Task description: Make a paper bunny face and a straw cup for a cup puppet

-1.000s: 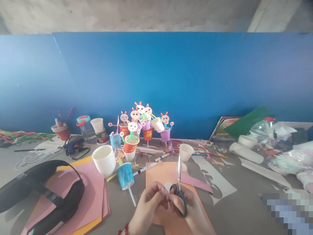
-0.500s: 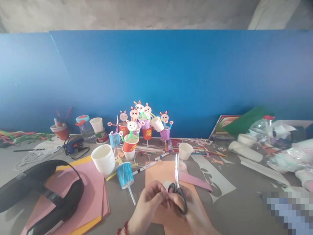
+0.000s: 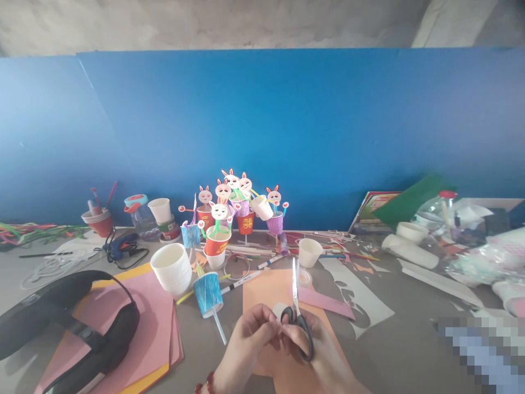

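Observation:
My right hand (image 3: 318, 342) is closed on a pair of scissors (image 3: 296, 295), with the black handles round its fingers and the shut blades pointing up and away. My left hand (image 3: 255, 334) meets it, thumb and fingertips pinched together against the right fingertips. Whatever lies in that pinch is too small or hidden to name. Just beyond the fingers shows a small white disc (image 3: 281, 310); whether it is held or lies on the paper I cannot tell. Under both hands is orange paper (image 3: 262, 290). A pink paper strip (image 3: 328, 303) rests right of the scissors.
Left of my hands lies a blue paper cup (image 3: 208, 295) on a straw, near stacked white cups (image 3: 170, 269). Paper-cup rabbits (image 3: 219, 212) stand behind. A black headband-like device (image 3: 88, 328) sits on pink paper (image 3: 153, 306). Cut white paper (image 3: 369, 306) and plastic bags (image 3: 488, 257) lie rightward.
The view has shifted very slightly. Both hands keep nearly the same pose, fingertips together, and the scissors stay in my right hand.

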The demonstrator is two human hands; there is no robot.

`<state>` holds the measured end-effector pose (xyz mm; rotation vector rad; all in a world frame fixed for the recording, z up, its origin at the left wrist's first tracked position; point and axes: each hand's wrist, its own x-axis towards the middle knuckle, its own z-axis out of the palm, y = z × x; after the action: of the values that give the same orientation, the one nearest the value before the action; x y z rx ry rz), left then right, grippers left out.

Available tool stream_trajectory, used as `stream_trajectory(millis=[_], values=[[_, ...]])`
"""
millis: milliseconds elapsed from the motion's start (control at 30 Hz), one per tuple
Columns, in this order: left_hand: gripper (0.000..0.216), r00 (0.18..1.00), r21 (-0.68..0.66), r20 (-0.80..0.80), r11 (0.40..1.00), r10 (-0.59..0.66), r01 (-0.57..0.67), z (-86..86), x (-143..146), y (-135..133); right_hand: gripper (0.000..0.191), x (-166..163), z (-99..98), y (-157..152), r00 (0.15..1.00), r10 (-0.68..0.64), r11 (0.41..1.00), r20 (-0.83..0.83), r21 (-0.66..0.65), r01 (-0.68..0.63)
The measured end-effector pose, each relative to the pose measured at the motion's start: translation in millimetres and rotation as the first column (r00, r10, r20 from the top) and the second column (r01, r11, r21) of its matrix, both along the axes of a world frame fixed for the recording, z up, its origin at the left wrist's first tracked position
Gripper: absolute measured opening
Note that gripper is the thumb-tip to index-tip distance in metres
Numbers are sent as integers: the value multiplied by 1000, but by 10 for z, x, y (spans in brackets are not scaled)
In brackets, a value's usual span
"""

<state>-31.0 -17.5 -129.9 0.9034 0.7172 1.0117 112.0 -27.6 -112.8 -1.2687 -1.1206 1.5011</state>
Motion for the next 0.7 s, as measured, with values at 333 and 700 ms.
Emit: stream_trajectory(millis=[333,700], values=[[35,1000,-21,0,1000,5,-5,-75,-9,36,19,38,-144,8,997,22,1000,-70,21,-21],[30,1000,5,12,1000,-6,6,1,12,2,28,15,-13,0,1000,4,999,-16,50,-3]])
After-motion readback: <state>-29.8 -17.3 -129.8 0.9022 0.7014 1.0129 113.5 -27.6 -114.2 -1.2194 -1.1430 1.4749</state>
